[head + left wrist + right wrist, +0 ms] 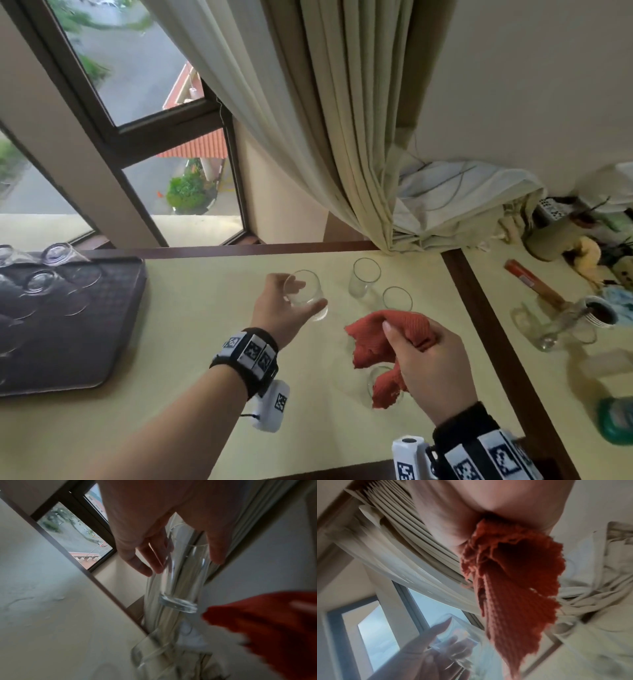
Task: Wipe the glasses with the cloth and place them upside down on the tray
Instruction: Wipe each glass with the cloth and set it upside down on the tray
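Note:
My left hand [291,301] grips a clear glass [306,294] above the middle of the cream table, thumb on one side and fingers on the other; the left wrist view shows the same glass [181,577] between thumb and fingers. My right hand [421,346] holds a bunched red cloth [383,346] just right of it, hanging down in the right wrist view as red cloth [510,582]. Two upright glasses [365,278] [397,298] stand behind, and another glass [378,378] sits partly hidden under the cloth. A dark tray [113,329] at the left carries several upside-down glasses [56,255].
A beige curtain [342,144] hangs down to the table's back edge. A dark wooden rim [486,318] bounds the table on the right; beyond it lie jars, a cup and clutter [565,318]. A window [137,68] fills the upper left.

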Motion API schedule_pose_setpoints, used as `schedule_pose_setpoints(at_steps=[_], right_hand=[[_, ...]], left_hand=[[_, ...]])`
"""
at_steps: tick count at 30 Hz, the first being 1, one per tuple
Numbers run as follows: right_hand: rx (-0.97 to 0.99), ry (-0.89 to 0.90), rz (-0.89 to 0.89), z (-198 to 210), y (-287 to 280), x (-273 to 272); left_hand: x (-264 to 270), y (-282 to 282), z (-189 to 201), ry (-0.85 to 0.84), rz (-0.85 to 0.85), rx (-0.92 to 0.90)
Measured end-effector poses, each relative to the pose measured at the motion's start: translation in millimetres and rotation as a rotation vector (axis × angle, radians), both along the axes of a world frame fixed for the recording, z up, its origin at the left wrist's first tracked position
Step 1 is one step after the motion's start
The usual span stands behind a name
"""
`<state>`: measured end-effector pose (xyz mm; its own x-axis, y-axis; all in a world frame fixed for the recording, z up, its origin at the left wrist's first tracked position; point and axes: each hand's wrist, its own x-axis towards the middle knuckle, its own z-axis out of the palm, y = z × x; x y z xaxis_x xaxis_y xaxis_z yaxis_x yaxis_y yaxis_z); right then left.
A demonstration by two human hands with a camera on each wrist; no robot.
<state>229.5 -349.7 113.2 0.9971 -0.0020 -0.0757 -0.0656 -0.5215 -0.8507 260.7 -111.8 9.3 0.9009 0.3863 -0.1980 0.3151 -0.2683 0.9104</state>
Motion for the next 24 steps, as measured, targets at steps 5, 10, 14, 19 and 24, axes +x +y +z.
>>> schedule_pose_setpoints(at_steps=[5, 10, 14, 19, 24], right_hand=[[0.201, -0.152, -0.083, 47, 53, 9], [0.474, -0.422, 0.135, 110, 127, 7], [0.386, -0.589, 0.586, 128, 172, -12], [0.091, -0.916, 0.829, 112, 191, -29], [0.378, -0.567, 0.743, 104, 212, -39]], left_hand=[[-42, 33, 90, -0.227, 0.076, -0.529], [-67, 48, 175, -0.381, 0.037, -0.837], [-79, 61, 221, -0.473, 0.026, -0.923], [-92, 101, 259, -0.505, 0.096, -0.888], [-103, 123, 271, -0.549, 0.058, -0.706]])
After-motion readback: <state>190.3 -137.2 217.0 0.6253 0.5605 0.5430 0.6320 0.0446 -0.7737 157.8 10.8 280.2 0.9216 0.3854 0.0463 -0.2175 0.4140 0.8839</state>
